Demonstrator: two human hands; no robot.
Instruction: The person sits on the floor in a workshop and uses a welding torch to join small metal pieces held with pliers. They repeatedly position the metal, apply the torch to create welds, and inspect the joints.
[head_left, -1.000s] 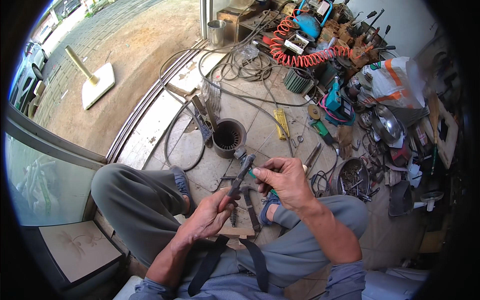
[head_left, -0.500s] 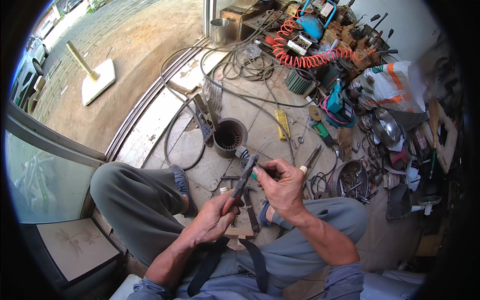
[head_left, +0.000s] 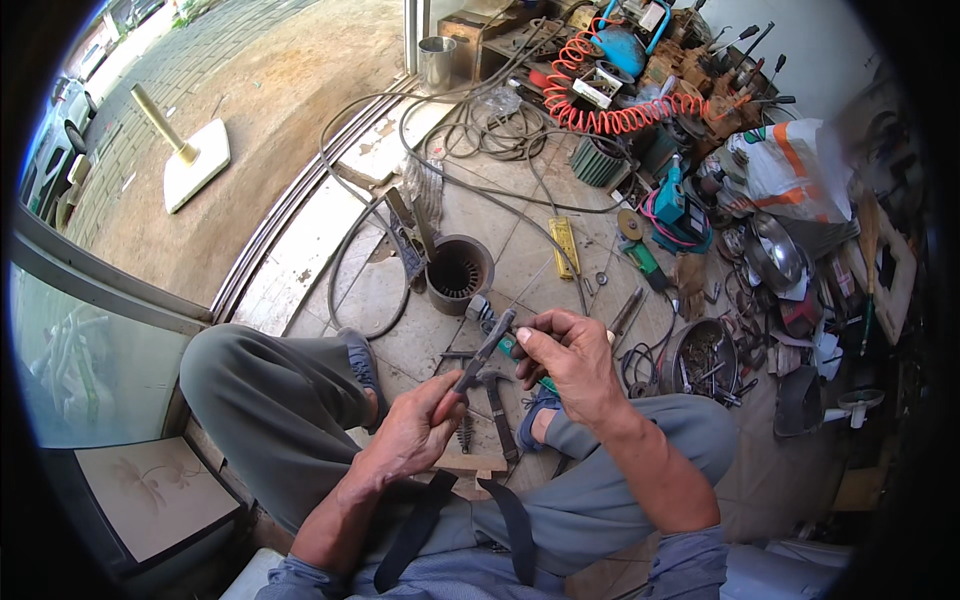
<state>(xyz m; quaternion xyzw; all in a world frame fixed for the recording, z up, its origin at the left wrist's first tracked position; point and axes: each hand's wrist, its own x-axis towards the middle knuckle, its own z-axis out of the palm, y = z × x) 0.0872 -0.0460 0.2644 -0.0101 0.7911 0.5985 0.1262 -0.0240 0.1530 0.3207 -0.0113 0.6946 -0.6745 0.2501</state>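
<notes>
My left hand (head_left: 420, 420) is closed round the red handle of dark pliers (head_left: 480, 355), which point up and away from me. My right hand (head_left: 565, 360) has thumb and fingertips pinched beside the jaws, on something small that I cannot make out. Behind them is a green-and-silver object (head_left: 508, 344). Between my legs lie a hammer (head_left: 500, 415), a spring (head_left: 465, 433) and a wooden board (head_left: 470, 462). A dark metal cylinder (head_left: 459, 305) with a ribbed inside stands just beyond my hands.
Cables (head_left: 380, 330) loop over the tiled floor. To the right lie a bowl of metal parts (head_left: 700, 350), an angle grinder (head_left: 640, 258), a yellow case (head_left: 562, 245) and piled tools with an orange coiled hose (head_left: 630, 118). A door track (head_left: 270, 230) runs along the left.
My hands and the pliers shift slightly. My right hand's fingers are a little farther from the pliers' tip than half a second ago, still curled.
</notes>
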